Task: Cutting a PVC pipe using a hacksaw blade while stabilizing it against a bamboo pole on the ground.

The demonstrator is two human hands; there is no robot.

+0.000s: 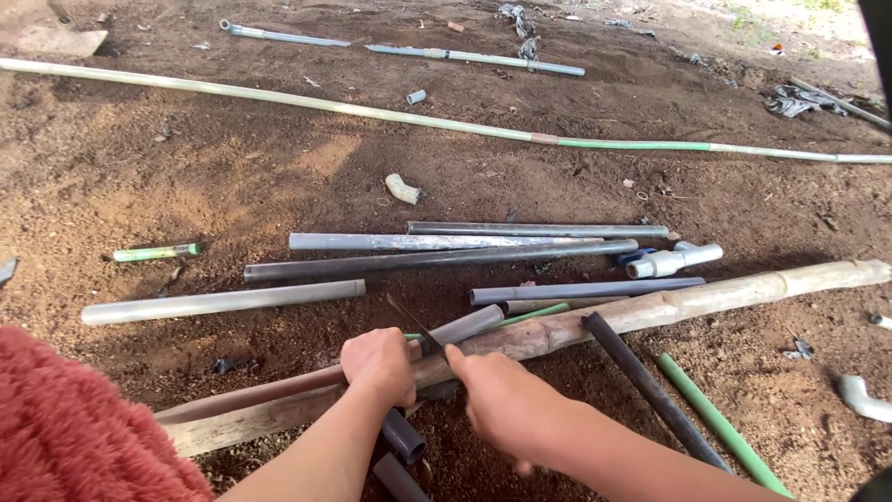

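My left hand (378, 364) grips a grey plastic pipe (465, 325) that rests across a long bamboo pole (706, 296) lying on the dirt. My right hand (497, 395) is closed on the handle of a thin saw blade (409, 321), whose dark edge slants up to the left across the pipe, right beside my left hand. The handle itself is hidden in my fist. A short dark grey pipe piece (402, 435) lies below my left wrist.
Several grey pipes (437, 258) lie side by side on the soil ahead, with a pale one (218, 302) at left. A black pipe (650, 390) and green pipe (720, 423) slant at right. A white fitting (671, 261), an elbow (402, 190) and a long thin pipe (372, 112) lie farther off. Red fuzzy fabric (74, 428) fills the lower left.
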